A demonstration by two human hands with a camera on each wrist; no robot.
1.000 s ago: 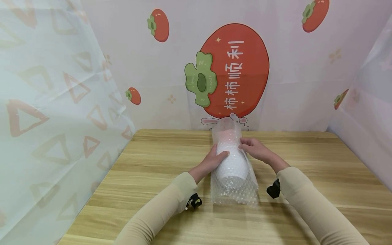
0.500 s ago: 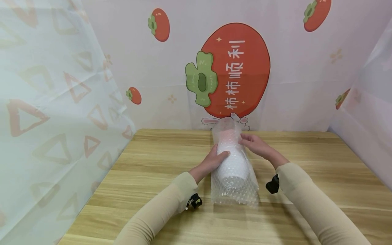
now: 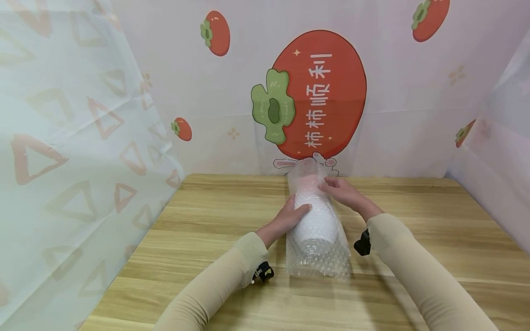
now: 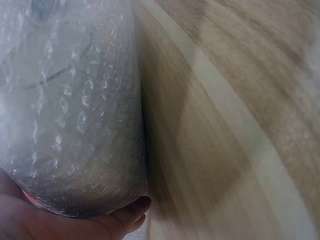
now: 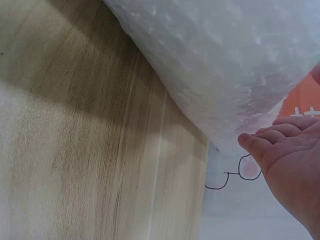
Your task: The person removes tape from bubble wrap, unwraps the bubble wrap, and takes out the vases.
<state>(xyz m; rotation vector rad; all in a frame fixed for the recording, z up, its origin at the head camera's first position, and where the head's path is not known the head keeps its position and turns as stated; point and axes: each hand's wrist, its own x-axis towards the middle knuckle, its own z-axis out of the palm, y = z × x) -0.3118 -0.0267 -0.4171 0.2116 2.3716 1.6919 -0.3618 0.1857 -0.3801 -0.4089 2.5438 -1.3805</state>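
A white, bottle-shaped object (image 3: 316, 226) lies in the middle of the table inside clear bubble wrap (image 3: 306, 266), its narrow end toward the back wall. My left hand (image 3: 287, 216) grips it from the left side, thumb over the top. In the left wrist view that hand's fingers (image 4: 117, 222) curve under the wrapped body. On the other side my right hand (image 3: 343, 191) touches the wrap near the narrow end. The right wrist view shows those fingers (image 5: 280, 137) fairly straight against the wrap's edge, thumb apart. Exactly what is under the wrap cannot be told.
The wooden table (image 3: 207, 239) extends on both sides of the wrapped object. Behind it hangs a cloth (image 3: 232, 92) printed with persimmons. A patterned sheet (image 3: 83, 184) stands along the left. Both wrists wear small black cameras.
My right hand has slid a little along the wrap toward the narrow end, and its wrist has shifted slightly left. The left hand keeps its grip in the same place.
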